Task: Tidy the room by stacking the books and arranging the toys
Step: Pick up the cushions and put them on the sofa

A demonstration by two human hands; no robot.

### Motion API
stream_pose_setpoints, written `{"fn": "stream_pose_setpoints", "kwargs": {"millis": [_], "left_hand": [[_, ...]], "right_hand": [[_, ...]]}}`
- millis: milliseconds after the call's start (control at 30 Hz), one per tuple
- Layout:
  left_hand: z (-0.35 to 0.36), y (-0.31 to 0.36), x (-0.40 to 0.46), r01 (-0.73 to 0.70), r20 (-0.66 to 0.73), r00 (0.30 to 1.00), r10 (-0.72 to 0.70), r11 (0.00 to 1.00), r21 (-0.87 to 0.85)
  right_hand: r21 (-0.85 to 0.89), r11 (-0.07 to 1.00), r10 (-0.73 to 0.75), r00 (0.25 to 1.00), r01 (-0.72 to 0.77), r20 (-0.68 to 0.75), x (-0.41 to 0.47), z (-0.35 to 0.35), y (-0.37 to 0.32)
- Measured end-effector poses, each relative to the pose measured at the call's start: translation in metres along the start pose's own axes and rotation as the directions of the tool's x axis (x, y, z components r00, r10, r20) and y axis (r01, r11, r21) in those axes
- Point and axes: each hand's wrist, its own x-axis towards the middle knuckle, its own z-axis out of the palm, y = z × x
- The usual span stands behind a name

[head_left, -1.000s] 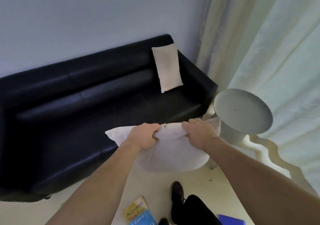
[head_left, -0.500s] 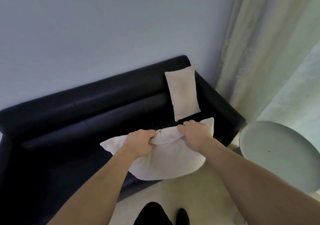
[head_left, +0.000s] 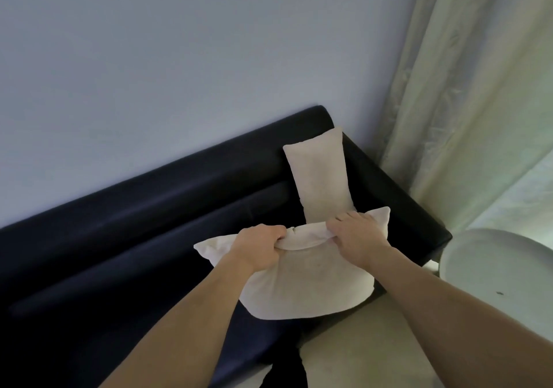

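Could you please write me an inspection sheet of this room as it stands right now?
Surface: black leather sofa against the pale wall; light floor in front.
Job's things: no books or toys seen in view.
Clutter: white soft pillow held in the air over the sofa's right end; a second long white pillow stands upright against the sofa back in the right corner.
Hands: left hand and right hand both grip the held pillow's top edge, bunching it.
Cables: nothing seen.
Surroundings: round white side table right of the sofa; pale curtains behind it.
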Motion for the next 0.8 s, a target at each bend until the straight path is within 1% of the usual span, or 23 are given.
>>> {"fn": "stream_pose_setpoints", "kwargs": {"millis": [133,333,433,567,633,700,800], "left_hand": [[-0.004,-0.026,0.038,-0.014,0.027,1.0,0.014,1.0,-0.023],[-0.003,-0.098,0.101,0.066,0.051,0.997,-0.062,0.994,-0.089],[-0.011,-0.14,0.14,0.094,0.049,0.995,-0.09,0.992,-0.084],[-0.016,-0.185,0.185,0.116,0.062,0.992,-0.111,0.99,-0.085],[-0.012,-0.206,0.203,0.142,0.077,0.988,-0.135,0.986,-0.085],[-0.002,-0.224,0.214,0.174,0.093,0.982,-0.167,0.982,-0.075],[0.023,-0.255,0.229,0.264,0.123,0.961,-0.249,0.957,-0.119]], "right_hand": [[-0.011,1.0,0.002,1.0,-0.002,0.027,0.046,0.006,0.004],[0.025,1.0,-0.014,0.993,0.011,0.121,0.151,0.02,-0.011],[0.03,0.999,-0.025,0.993,0.022,0.115,0.208,0.022,-0.021],[0.035,0.999,-0.006,0.995,0.003,0.099,0.273,0.035,-0.027],[0.035,0.999,0.022,0.988,-0.028,0.154,0.303,0.046,-0.031],[0.025,0.997,0.063,0.967,-0.071,0.247,0.326,0.056,-0.033],[0.025,0.986,0.139,0.905,-0.162,0.401,0.348,0.079,-0.033]]}}
